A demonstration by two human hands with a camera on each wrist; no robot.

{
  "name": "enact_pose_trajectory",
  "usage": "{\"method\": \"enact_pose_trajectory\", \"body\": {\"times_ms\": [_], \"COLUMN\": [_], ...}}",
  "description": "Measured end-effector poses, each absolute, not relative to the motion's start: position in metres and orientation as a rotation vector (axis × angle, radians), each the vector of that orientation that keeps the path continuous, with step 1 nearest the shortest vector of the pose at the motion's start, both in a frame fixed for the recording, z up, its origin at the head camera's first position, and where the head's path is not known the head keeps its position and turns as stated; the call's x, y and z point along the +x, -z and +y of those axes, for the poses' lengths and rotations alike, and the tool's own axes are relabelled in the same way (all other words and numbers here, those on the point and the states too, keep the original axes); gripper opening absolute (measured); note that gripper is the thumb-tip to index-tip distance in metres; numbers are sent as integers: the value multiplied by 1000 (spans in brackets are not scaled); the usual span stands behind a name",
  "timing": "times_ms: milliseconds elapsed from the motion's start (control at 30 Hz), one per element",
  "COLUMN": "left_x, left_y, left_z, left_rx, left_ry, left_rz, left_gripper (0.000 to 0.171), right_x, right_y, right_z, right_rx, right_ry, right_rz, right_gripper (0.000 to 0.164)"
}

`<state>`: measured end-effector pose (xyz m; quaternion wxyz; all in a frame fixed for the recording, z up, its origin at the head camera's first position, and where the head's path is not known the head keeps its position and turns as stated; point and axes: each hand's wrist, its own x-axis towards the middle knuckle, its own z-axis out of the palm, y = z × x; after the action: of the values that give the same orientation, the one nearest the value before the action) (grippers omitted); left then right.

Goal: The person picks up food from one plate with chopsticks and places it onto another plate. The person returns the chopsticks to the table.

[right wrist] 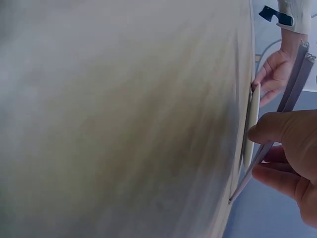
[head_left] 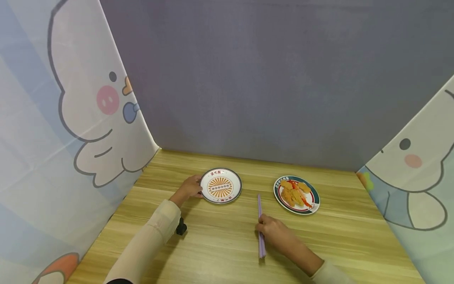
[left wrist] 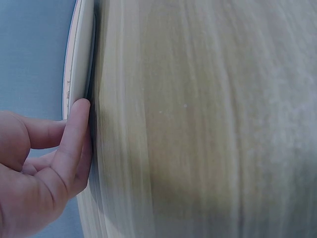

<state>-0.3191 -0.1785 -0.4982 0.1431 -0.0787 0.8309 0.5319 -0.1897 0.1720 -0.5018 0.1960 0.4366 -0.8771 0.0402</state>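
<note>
My left hand (head_left: 190, 187) pinches the left rim of a round white plate (head_left: 229, 195) with an orange ray pattern and red characters. In the left wrist view the thumb and fingers (left wrist: 74, 131) meet at the plate's edge, close over the table. My right hand (head_left: 278, 233) grips a pair of purple chopsticks (head_left: 262, 248) around their middle. Both sticks lie side by side, pointing away from me, with the far tips low near the tabletop in the right wrist view. To the right of them sits a second plate (head_left: 278, 199) bearing fried pieces (head_left: 291, 195) and a red shrimp-like item (head_left: 301, 197).
The wooden table (head_left: 213, 244) runs back to a grey upright panel (head_left: 248, 79). Cartoon-printed cloth (head_left: 85, 98) stands along the left side, and a similar printed cloth (head_left: 418, 177) along the right. A small black device (head_left: 181, 227) is at my left wrist.
</note>
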Motion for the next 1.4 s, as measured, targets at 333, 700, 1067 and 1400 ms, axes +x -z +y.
{"method": "enact_pose_trajectory", "body": {"times_ms": [333, 700, 1067, 1400], "left_x": [-320, -318, -316, -317], "left_y": [499, 500, 501, 500], "left_z": [-179, -179, -178, -179], "left_rx": [-240, -236, -218, -206], "left_ry": [-1516, -1515, -1532, -1521], "left_rz": [2418, 2419, 2411, 2411], "left_gripper": [64, 64, 65, 64], "right_x": [-187, -184, -184, -185], "right_y": [507, 505, 507, 506], "right_z": [171, 165, 168, 172], "right_rx": [1237, 1265, 1280, 1310], "right_ry": [-123, -110, -62, -79], "right_rz": [-2479, -2603, -2543, -2485], "right_gripper": [21, 12, 12, 11]}}
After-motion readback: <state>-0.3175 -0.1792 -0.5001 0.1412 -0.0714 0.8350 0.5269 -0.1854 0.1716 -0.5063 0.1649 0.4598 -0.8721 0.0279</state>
